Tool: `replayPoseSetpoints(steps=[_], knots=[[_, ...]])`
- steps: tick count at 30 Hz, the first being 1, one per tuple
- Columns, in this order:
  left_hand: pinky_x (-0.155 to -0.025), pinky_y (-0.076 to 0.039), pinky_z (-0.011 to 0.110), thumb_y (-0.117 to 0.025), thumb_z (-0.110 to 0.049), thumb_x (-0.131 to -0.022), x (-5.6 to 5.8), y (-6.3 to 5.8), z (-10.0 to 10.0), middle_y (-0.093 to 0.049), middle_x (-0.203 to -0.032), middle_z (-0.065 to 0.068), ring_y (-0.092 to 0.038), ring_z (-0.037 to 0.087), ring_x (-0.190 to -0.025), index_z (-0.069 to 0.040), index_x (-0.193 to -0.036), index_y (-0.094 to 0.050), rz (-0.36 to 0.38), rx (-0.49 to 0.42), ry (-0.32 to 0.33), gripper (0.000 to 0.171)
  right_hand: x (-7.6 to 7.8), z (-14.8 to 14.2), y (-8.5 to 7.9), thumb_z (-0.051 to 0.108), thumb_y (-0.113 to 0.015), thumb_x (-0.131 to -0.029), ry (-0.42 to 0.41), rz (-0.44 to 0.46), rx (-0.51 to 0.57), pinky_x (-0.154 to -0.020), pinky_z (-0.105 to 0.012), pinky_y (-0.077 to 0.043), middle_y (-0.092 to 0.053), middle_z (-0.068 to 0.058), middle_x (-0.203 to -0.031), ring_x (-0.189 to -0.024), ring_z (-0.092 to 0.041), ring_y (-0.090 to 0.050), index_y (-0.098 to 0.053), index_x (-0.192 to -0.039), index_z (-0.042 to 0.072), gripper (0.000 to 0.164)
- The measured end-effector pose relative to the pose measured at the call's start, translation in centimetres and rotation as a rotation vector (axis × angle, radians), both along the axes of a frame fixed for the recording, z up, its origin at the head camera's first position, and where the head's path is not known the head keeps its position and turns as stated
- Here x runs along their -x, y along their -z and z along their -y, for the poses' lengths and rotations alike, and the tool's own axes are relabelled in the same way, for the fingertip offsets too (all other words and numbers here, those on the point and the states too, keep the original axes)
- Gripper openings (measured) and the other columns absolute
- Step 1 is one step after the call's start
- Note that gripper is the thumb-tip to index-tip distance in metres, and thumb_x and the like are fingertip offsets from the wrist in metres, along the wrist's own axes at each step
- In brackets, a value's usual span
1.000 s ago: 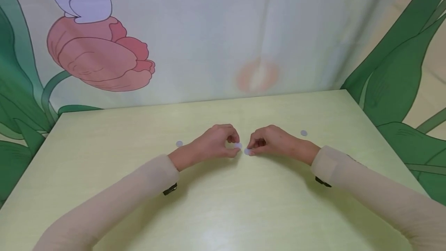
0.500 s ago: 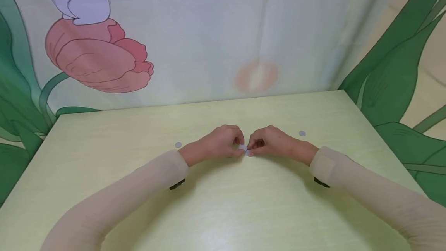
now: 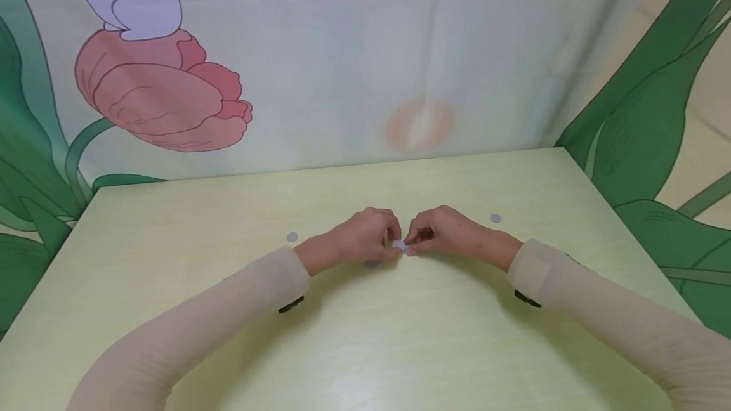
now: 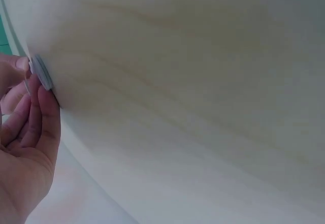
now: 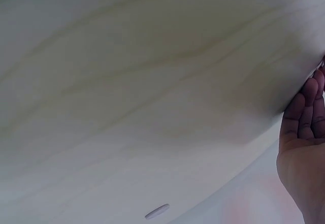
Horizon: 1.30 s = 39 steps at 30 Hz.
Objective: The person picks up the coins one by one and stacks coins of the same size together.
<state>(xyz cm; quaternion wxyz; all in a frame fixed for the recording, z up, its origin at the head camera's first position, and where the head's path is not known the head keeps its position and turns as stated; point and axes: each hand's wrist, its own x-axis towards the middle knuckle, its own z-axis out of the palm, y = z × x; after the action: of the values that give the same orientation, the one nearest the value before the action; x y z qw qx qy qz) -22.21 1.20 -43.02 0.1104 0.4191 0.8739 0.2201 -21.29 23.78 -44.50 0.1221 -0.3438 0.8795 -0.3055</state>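
Thumb and fingertips of my left hand [image 3: 365, 234] pinch a small pale round disc [image 3: 398, 245] just above or on the table; I cannot tell which. In the left wrist view, the discs [image 4: 41, 72] at the fingertips look like a short stack seen edge-on. My right hand [image 3: 448, 231] meets it from the right, its fingers pinching another small disc [image 3: 407, 250], mostly hidden by fingertips and the first disc. A greyish round patch [image 3: 372, 264], perhaps a disc, lies below the left hand. The right wrist view shows the right hand's curled fingers [image 5: 306, 104], their tips cut off.
One flat grey disc [image 3: 292, 237] lies on the pale table [image 3: 354, 335] left of the left wrist. Another disc [image 3: 495, 218] lies beyond the right wrist. Behind the table's far edge hangs a printed cloth [image 3: 320, 68] with a flower and leaves.
My left hand has moved slightly right, bringing its disc against the one at the right hand. A greyish patch now shows below the left hand. The right hand has stayed nearly still.
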Motion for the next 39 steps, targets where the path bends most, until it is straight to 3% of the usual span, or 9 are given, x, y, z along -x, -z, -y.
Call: replayPoseSetpoints(steps=[7, 14, 25, 33, 39], knots=[[-0.077, -0.052, 0.023, -0.076, -0.016, -0.091, 0.1, 0.0, -0.1, -0.067, -0.099, 0.003, -0.062, 0.013, -0.087, -0.005, -0.098, -0.072, 0.019, 0.016, 0.010, 0.014, 0.0, 0.0, 0.0, 0.019, -0.081, -0.088, -0.015, -0.003, 0.024, -0.067, -0.023, -0.051, -0.068, 0.011, -0.082, -0.072, -0.007, -0.059, -0.078, -0.093, 0.017, 0.007], [-0.079, -0.051, 0.021, -0.079, -0.017, -0.089, 0.3, 0.4, -0.2, -0.067, -0.096, 0.002, -0.061, 0.013, -0.087, -0.005, -0.098, -0.074, -0.019, 0.001, 0.044, 0.016, -0.1, 0.1, -0.1, 0.018, -0.081, -0.089, -0.003, -0.023, 0.005, -0.067, -0.022, -0.050, -0.066, 0.012, -0.079, -0.072, -0.006, -0.058, -0.076, -0.092, 0.018, 0.006], [-0.084, -0.052, 0.024, -0.077, -0.020, -0.092, 0.0, 0.9, -0.1, -0.068, -0.101, 0.003, -0.063, 0.014, -0.092, -0.005, -0.103, -0.075, 0.008, -0.022, 0.029, 0.019, -0.4, 0.4, -0.4, 0.019, -0.082, -0.088, 0.036, -0.072, -0.042, -0.068, -0.022, -0.049, -0.065, 0.011, -0.076, -0.070, -0.005, -0.056, -0.073, -0.086, 0.015, 0.009], [-0.072, -0.051, 0.021, -0.077, -0.015, -0.092, 1.1, 1.6, 0.8, -0.064, -0.098, -0.002, -0.061, 0.010, -0.077, -0.008, -0.107, -0.075, 0.167, -0.078, 0.051, 0.017, -0.7, 0.0, -0.5, 0.012, -0.080, -0.088, 0.011, -0.080, -0.026, -0.073, -0.022, -0.055, -0.072, 0.008, -0.086, -0.075, -0.003, -0.063, -0.080, -0.093, 0.012, 0.004], [-0.070, -0.048, 0.020, -0.078, -0.015, -0.091, 1.3, 1.7, 0.7, -0.065, -0.093, 0.001, -0.058, 0.010, -0.076, -0.007, -0.101, -0.076, 0.182, -0.119, 0.040, 0.013, -0.7, 0.1, -0.5, 0.007, -0.079, -0.089, -0.007, -0.115, -0.030, -0.072, -0.022, -0.055, -0.073, 0.005, -0.087, -0.076, -0.003, -0.062, -0.079, -0.092, 0.008, 0.004]])
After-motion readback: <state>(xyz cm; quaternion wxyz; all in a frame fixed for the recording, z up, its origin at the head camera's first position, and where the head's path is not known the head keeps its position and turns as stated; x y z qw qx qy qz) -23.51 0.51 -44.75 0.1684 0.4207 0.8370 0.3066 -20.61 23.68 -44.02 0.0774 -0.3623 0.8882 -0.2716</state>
